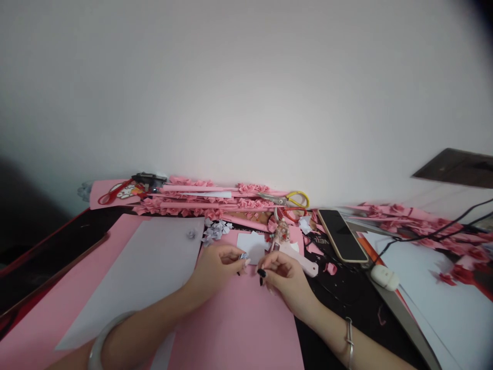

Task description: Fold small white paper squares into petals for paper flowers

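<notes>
Over the pink paper, my left hand pinches a small pale piece of paper between thumb and fingers. My right hand, with dark nails showing, is a short gap to the right. Its fingertips are pressed together, and whatever they may hold is too small to make out. Behind the hands lies a small white paper square. Folded pale paper flowers are heaped beyond my left hand, and a single one rests on the large white sheet.
Pink paper flower stems line the wall, with yellow-handled scissors and red-handled scissors among them. A phone, a white earphone case and a pale pink tool lie to the right. Black cables cross the right side.
</notes>
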Tool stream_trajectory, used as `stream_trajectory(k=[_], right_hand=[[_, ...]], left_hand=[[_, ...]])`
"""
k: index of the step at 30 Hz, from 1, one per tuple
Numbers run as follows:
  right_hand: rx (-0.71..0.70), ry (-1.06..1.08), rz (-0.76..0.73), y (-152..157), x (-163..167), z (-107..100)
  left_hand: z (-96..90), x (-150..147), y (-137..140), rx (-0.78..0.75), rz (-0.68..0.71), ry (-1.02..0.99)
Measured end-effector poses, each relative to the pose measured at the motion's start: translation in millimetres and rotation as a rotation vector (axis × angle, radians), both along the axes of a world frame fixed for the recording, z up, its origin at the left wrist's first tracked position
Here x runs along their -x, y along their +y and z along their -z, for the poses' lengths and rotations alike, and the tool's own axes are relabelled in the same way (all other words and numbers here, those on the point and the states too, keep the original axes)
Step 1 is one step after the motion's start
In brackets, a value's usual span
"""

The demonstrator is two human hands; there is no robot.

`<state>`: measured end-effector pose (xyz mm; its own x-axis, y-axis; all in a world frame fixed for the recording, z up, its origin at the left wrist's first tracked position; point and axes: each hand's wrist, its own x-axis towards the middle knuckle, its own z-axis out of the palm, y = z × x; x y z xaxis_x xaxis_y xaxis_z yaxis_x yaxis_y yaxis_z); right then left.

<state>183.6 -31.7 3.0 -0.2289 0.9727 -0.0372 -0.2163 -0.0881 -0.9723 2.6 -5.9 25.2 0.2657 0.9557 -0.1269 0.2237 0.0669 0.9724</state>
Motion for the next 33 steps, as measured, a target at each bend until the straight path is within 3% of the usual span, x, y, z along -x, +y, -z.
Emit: stream_trajectory(k=[10,18,33], right_hand=[[0.131,0.391,-0.120,6.3,-3.7,-4.4],[0.118,0.259,0.001,5.3,-1.2,-2.2],[0.066,0.136,-0.113,4.2,-5.3,3.0]], left_hand=[[4.9,1.5,3.1,0.008,-0.001,-0.017],[5.2,2.2,2.9,0.012,0.009,-0.019],[3.2,0.7,2.2,0.032,0.024,-0.026]])
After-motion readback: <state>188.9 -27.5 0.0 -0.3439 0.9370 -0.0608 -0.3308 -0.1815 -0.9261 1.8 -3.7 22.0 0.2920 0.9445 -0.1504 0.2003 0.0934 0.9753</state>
